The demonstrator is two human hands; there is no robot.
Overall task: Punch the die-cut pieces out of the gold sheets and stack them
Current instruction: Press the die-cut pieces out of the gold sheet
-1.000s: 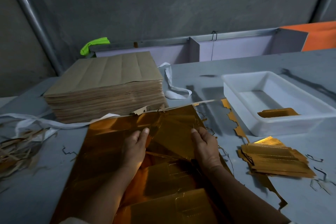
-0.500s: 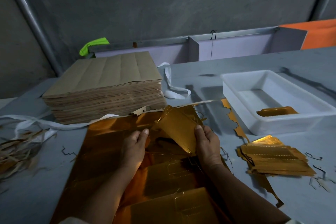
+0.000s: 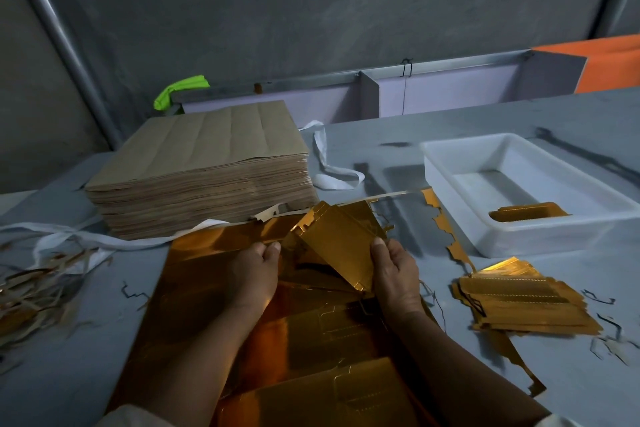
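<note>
Near edge: mirror-gold foil sheet (image 3: pixel 214 288), amber-orange reflections, faint cut outlines. Lifted rectangular gold die-cut piece (image 3: pixel 336 243), duller yellow-gold. Toward the right edge: stack of gold punched pieces (image 3: pixel 519 305), dotted perforation rows. White plastic tray (image 3: pixel 554 236). Pale blue-grey table (image 3: pixel 398 135). Kraft-brown paper stack (image 3: pixel 207 156), lengthwise creases. Neon-green cloth (image 3: pixel 180 88) beyond the far left corner.

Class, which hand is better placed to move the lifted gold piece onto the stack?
Right: the right hand grips the piece and the stack lies beside it; the left hand holds the sheet.

White strap (image 3: pixel 332 181) on the grey table (image 3: pixel 450 128), neon-green cloth (image 3: pixel 181 88) behind, orange panel (image 3: pixel 613 66) far right.
</note>
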